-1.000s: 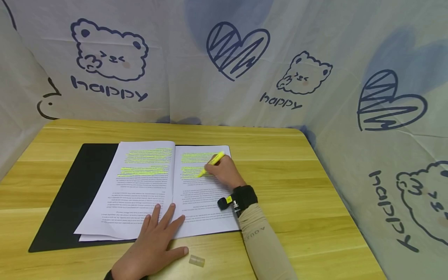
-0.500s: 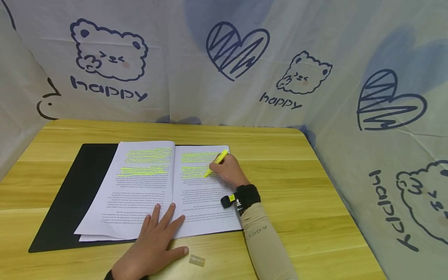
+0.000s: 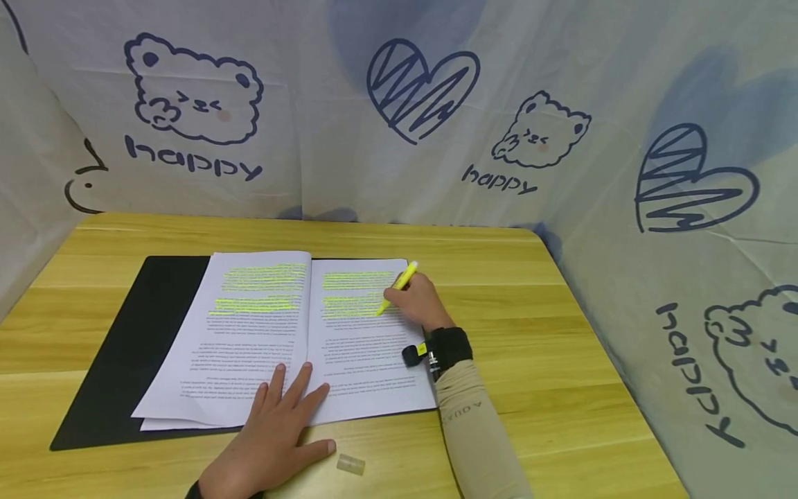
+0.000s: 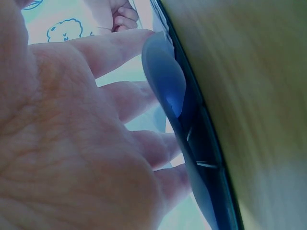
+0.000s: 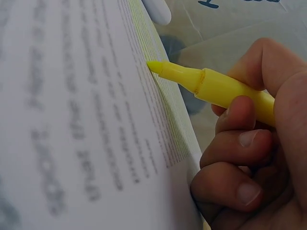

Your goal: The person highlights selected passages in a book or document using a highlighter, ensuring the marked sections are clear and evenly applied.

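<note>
My right hand (image 3: 421, 301) pinches a yellow highlighter (image 5: 235, 92), its tip down on a line of print in the second marked paragraph of the right page (image 3: 368, 388). Yellow strokes cover the upper lines of both pages. My left hand (image 3: 274, 426) lies with fingers spread over the lower edge of the left page (image 3: 249, 339), near the fold. Seen from the left wrist, the fingertips (image 4: 144, 38) reach over the paper's curled lower edge. A translucent cap (image 3: 351, 464) lies on the table, just right of the left thumb.
A black folder (image 3: 118, 360) lies under the papers and shows at their left. The wooden table (image 3: 530, 333) reaches to a white curtain (image 3: 337, 138) with bear and heart drawings at the back and sides.
My right hand and the highlighter have slid rightward along the line, lengthening the yellow stroke. The left hand and the cap have stayed where they were.
</note>
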`<state>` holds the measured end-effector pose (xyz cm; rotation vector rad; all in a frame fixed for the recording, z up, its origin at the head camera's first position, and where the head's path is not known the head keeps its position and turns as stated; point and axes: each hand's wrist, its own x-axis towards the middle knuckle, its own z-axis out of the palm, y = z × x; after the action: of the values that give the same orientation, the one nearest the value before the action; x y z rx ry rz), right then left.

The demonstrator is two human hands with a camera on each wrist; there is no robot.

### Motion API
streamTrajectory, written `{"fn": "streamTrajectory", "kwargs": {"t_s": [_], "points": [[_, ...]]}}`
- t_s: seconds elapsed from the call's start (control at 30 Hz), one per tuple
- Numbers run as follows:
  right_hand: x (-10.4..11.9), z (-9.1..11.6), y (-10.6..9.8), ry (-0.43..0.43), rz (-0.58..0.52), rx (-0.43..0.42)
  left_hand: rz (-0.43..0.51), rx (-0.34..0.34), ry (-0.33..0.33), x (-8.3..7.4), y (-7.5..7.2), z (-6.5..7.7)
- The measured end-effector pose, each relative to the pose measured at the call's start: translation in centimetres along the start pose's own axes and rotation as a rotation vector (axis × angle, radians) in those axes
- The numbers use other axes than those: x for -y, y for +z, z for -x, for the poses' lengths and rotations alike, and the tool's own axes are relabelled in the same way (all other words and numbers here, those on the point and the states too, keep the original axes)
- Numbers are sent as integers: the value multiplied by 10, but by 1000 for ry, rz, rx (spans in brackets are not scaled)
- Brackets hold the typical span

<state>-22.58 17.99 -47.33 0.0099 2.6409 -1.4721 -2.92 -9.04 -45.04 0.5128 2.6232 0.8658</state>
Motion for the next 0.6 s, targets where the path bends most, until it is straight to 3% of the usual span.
{"fn": "streamTrajectory", "kwargs": {"t_s": [0.37, 0.6], "points": [[-6, 1, -8, -25, -7, -15, 6, 3, -3, 0, 0, 0], [-8, 2, -12, 22, 13, -22, 23, 4, -4, 1, 1, 1]]}}
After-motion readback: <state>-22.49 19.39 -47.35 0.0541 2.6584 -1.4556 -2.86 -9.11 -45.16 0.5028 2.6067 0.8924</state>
